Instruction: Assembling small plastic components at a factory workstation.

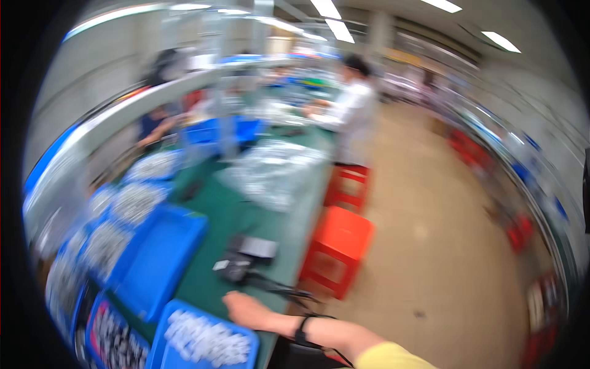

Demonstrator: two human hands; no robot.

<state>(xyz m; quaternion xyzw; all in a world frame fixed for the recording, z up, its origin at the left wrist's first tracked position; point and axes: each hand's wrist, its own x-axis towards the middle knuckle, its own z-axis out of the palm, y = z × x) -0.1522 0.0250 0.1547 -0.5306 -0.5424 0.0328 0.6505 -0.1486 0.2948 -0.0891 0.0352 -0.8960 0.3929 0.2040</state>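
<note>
Blue plastic trays (161,258) line the left of the green table (215,234), most heaped with small silvery parts too blurred to identify. One hand (246,309), which side unclear, rests at the near tray of pale parts (203,338); its fingers cannot be made out. Orange plastic stools (338,249) stand right.

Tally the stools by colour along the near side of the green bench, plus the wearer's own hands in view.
Orange stool: 1
Red stool: 1
Right hand, by the blue bin of small pale parts: 1
Total: 3; farther red shapes are too blurred to count.
</note>
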